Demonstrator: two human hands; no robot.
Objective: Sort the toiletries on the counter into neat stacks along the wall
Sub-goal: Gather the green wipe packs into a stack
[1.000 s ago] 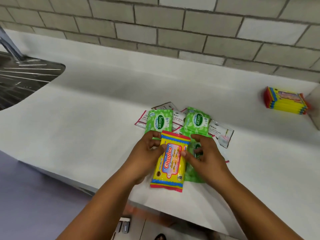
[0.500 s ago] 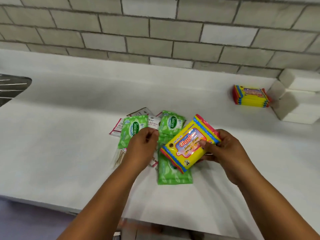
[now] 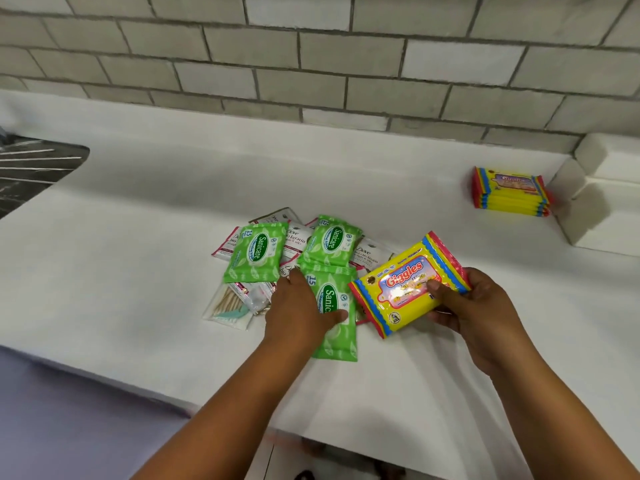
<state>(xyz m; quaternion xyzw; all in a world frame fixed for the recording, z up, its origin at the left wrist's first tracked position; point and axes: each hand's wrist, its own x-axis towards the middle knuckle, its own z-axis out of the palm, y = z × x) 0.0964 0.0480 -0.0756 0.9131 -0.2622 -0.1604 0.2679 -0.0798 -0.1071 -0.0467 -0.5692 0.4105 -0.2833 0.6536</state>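
The right hand [image 3: 481, 306] grips one yellow Giggles pack [image 3: 408, 282], thumb on its face and fingers curled behind; the left hand [image 3: 298, 306] lies on the pile with its fingers over one green pack and its thumb pressed on the wrapper.

On the white counter [image 3: 138, 271] I count three green Sanicare packs [image 3: 256, 251], with several white Dove sachets [image 3: 369, 254] under them, partly hidden, and one clear bag of picks [image 3: 228, 304] at 9 o'clock of the left hand. The yellow stack [image 3: 509, 195] stands near the tiled wall [image 3: 311, 57], at 1 o'clock from the held pack and well apart; I cannot count its layers. The sink [image 3: 34, 168] is at 10 o'clock.
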